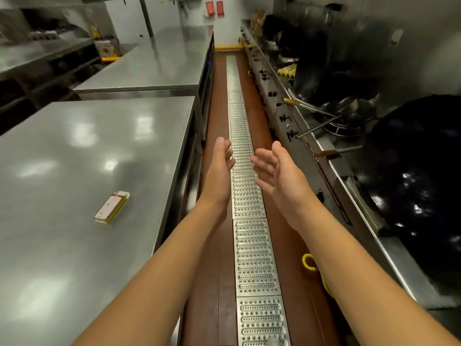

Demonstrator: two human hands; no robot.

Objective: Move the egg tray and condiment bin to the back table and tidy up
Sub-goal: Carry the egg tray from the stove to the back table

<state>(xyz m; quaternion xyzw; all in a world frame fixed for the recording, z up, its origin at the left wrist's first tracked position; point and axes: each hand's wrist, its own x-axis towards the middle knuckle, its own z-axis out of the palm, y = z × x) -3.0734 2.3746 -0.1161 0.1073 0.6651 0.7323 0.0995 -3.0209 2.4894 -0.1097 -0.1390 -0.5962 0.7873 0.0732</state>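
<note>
Left hand (220,168) and right hand (279,176) open-gripped, apart over floor grate (252,245), between steel table (74,158) edge and stove line (324,156)

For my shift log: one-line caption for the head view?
Both hands, left and right, open and empty above the floor drain grate; egg tray on the cooking line.

Steel table (74,158) at my 9 o'clock: 1 small box (112,207) flat on top. 2nd steel table (159,63) at 11: bare. Stove counter (324,156) at 2: egg tray (287,70), woks. Floor: metal drain grate (245,196) at 12.
</note>
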